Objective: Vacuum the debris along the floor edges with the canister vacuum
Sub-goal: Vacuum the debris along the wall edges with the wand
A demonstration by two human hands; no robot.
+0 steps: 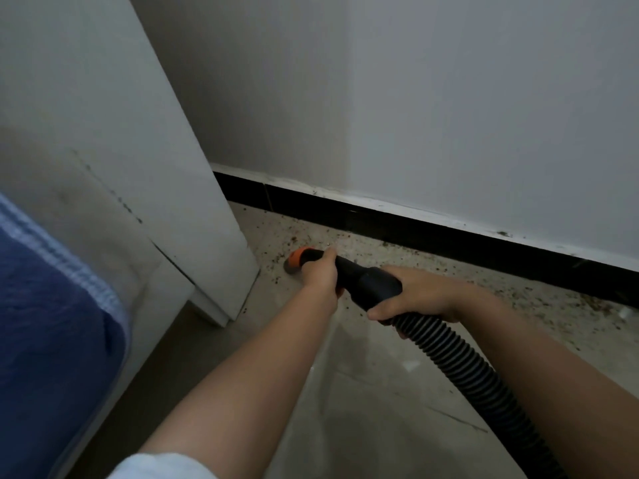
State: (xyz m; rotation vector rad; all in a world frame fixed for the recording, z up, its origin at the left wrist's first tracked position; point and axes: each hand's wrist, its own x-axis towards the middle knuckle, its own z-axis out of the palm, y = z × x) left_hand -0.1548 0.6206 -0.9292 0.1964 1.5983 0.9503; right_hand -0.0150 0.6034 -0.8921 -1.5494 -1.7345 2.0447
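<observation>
The left hand point(320, 271) curls round the stiff black nozzle point(311, 257), its orange tip low by the white cabinet point(193, 202); the right hand point(411, 293) grips the hose point(449, 354) at its cuff. The hose looks light and springy — best held at the rigid parts. Debris point(345, 243) lines the baseboard point(415, 226); no writing shows.

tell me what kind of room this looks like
Probably a bedroom in a home, though only a corner shows. A blue blanket lies on what looks like a bed, beside a white cabinet panel. A painted wall meets a black baseboard over a tiled floor strewn with debris.
</observation>
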